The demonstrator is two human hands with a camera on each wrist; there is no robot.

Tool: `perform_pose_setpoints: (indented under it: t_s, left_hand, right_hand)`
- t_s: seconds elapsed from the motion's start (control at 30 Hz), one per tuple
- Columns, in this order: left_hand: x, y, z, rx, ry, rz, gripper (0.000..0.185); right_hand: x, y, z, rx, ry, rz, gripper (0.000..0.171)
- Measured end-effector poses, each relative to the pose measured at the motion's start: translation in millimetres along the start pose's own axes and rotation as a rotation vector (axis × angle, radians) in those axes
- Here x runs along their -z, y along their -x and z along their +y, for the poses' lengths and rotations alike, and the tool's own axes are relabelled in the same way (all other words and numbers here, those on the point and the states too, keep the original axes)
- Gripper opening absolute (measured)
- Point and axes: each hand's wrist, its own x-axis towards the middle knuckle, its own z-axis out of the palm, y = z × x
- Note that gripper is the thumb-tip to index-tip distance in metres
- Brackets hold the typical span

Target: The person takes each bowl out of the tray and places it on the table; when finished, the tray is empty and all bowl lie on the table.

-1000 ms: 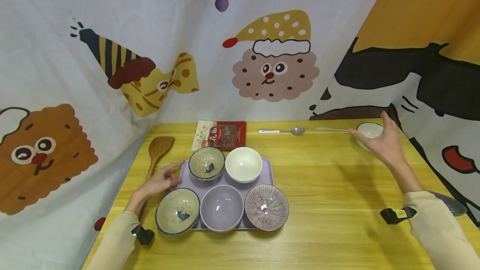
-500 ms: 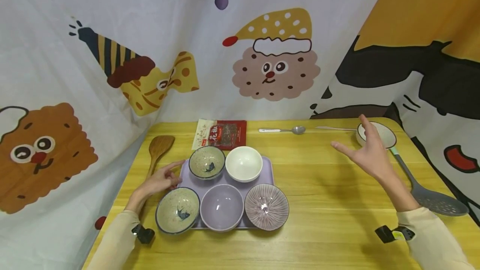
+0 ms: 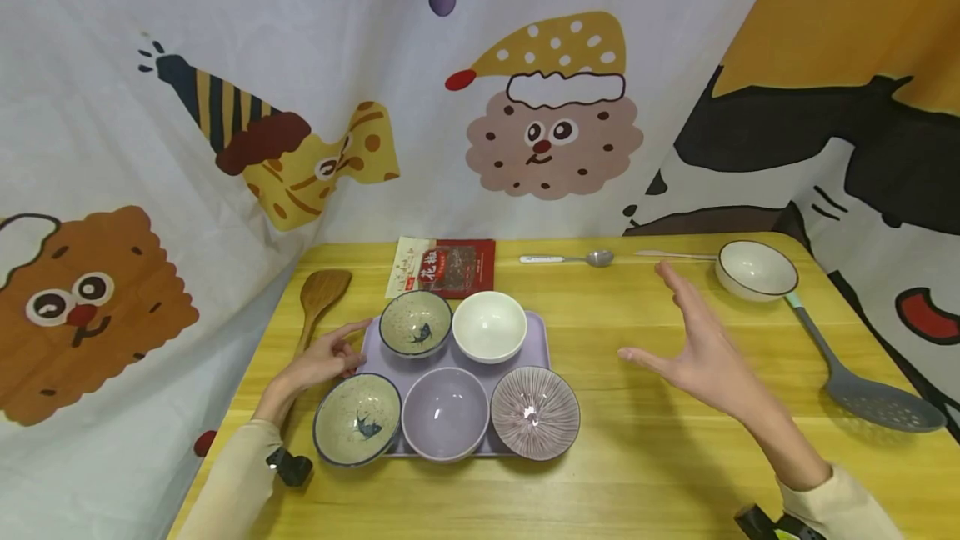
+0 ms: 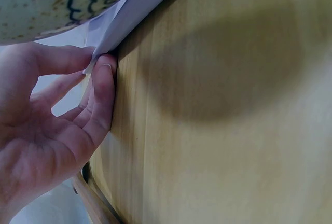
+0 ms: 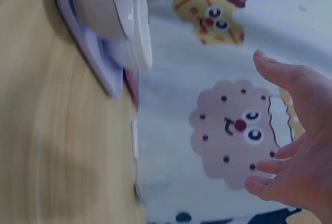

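At its left edge, a lilac tray (image 3: pixel 536 348) is pinched between the thumb and fingers of my left hand (image 3: pixel 318 363); the left wrist view shows the tray's rim (image 4: pixel 116 35) between them. On the tray stand two speckled fish-pattern bowls (image 3: pixel 415 325) (image 3: pixel 352 419), a white bowl (image 3: pixel 489 325), a lilac bowl (image 3: pixel 445 411) and a striped bowl (image 3: pixel 532 415). My right hand (image 3: pixel 708 357) is above the table right of the tray, thumb and fingers spread, holding nothing. Beyond it sits a small white bowl with a dark rim (image 3: pixel 757 267).
A wooden spatula (image 3: pixel 322 294) lies left of the tray. Behind the tray is a red spice packet (image 3: pixel 457 267). A spoon (image 3: pixel 570 259) and a thin pale utensil (image 3: pixel 675 255) lie along the back edge. At right lies a grey slotted turner (image 3: pixel 873 398); a printed cloth (image 3: pixel 420 48) hangs behind.
My right hand has moved left and nearer from the small dark-rimmed bowl, which now stands free at the back right. The left hand keeps its hold on the tray.
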Motion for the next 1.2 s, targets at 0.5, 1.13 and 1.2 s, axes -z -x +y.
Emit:
perform_pose_setpoints:
  t_s: [0.5,1.13,1.2]
  left_hand:
    - [-0.5,1.0,0.4,0.006,-0.006,0.013,0.069]
    - [0.1,-0.8,-6.2,-0.012,0.009,0.004,0.072]
    - [-0.1,-0.6,-6.0,-0.014,0.012,0.004,0.072]
  right_hand:
    - [-58.9,35.7,-8.9,0.131,-0.126,-0.085,0.127]
    - [-124.6,49.3,2.2,0.083,-0.265,-0.273,0.129]
    - [-127.4,49.9,1.4,0.071,-0.265,-0.285,0.131]
